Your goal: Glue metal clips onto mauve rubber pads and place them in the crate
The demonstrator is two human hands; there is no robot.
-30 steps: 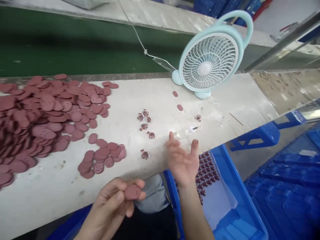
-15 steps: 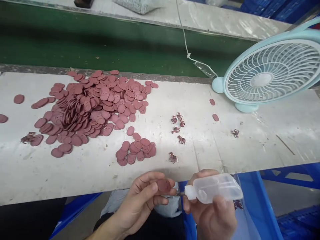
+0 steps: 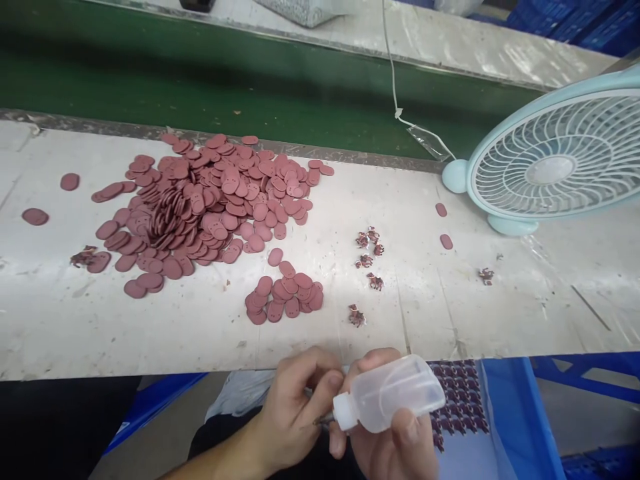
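My right hand (image 3: 385,427) is closed around a clear plastic squeeze bottle (image 3: 395,393), tilted with its white cap toward my left hand. The bottle's thin dark tip (image 3: 325,419) reaches my left fingers. My left hand (image 3: 300,407) is pinched closed, turned so its back faces me. The maroon oval disc seen in it a moment ago is hidden behind the fingers now. Beyond my hands lies a small cluster of maroon oval discs (image 3: 285,293), some with two small holes. Several tiny brown-and-white animal figures (image 3: 364,261) stand to the right of it.
A large heap of the same discs (image 3: 200,207) covers the left of the white table (image 3: 310,343). A light blue fan (image 3: 550,167) stands at the right, its cord running back. Below the table edge is a blue bin (image 3: 525,413), with rows of brown figures (image 3: 460,397) beside it.
My hands have come closer together and the bottle has moved left. My left hand has turned over, hiding the disc. The view has shifted, showing rows of figures at lower right.
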